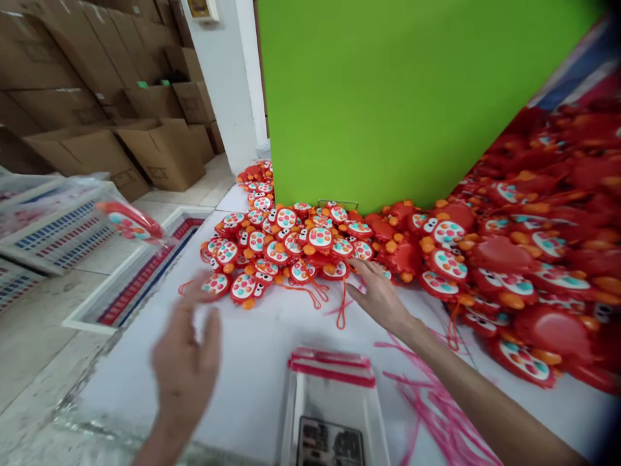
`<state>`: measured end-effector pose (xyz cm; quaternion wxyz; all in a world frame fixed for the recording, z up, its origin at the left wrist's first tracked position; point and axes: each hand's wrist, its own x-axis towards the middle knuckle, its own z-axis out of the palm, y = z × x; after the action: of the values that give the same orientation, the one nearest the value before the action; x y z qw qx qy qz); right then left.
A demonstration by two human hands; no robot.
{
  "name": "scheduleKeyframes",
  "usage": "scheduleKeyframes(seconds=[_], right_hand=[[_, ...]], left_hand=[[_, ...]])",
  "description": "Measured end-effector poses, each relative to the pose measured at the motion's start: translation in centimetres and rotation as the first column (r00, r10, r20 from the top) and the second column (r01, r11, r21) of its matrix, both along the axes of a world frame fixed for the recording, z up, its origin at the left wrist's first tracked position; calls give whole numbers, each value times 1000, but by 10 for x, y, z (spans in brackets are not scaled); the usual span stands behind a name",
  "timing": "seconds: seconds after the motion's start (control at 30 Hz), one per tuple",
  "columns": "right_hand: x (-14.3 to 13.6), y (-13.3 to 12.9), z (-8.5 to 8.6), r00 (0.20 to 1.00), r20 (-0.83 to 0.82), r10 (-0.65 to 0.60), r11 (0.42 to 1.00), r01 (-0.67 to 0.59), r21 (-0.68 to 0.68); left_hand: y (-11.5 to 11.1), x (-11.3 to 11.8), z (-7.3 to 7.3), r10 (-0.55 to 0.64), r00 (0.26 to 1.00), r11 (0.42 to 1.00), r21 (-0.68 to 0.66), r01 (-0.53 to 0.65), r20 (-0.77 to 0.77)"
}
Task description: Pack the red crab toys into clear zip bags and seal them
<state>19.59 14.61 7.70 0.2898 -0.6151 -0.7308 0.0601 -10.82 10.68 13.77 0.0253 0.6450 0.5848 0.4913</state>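
My left hand [187, 353], blurred by motion, is over the left part of the white tabletop with fingers and thumb apart and nothing in them. Beyond its fingertips, a red crab-like toy [130, 221] hangs in mid-air above a crate, apparently inside a clear bag. My right hand [378, 294] reaches to the front of a heap of the same red toys [320, 236], thumb and fingers apart. Its fingertips are at the toys, partly hidden among them. Red cord loops [342, 307] trail from several toys. In front of me lie clear pouches with pink zip strips [332, 372].
A green panel [378, 97] stands behind the heap. More red toys [533, 259] are piled at right. Pink strips [436, 401] lie under my right forearm. A white-rimmed crate [85, 320] is on the floor at left, near other crates [63, 233] and cardboard boxes [160, 155].
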Motion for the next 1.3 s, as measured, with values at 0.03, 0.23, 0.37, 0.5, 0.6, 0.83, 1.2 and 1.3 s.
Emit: scheduleKeyframes(seconds=[0.03,0.23,0.37,0.5,0.6,0.83,1.2,1.3], right_hand=[[-7,19,2,1000,7,-8,1000,8,20],[-33,102,5,997,64,34,999,-35,6],[-27,100,15,1000,3,-12,1000,12,24],[-17,52,20,851,-512,-113,982,17,-189],[-15,3,11,500,-824,-267,917,-130,-376],[-22,-81,-22,149,-819,-555,777,-260,-574],[-7,-142,-18,593,-599,-538,693,-93,-715],[-3,-154,-17,644,-605,-468,656,-206,-727]], left_hand=[[-8,13,-17,-153,981,988,-23,152,-120],[-56,91,-159,-454,795,842,96,530,-402],[-70,115,-205,-216,912,916,250,313,-349],[-76,113,-197,-342,865,907,111,406,-366],[-80,107,-182,-488,796,869,-119,479,-357],[-87,107,-150,-624,711,775,-369,513,-324],[-88,95,-134,-558,814,577,-629,521,163],[-86,94,-132,-535,820,583,-613,534,205]])
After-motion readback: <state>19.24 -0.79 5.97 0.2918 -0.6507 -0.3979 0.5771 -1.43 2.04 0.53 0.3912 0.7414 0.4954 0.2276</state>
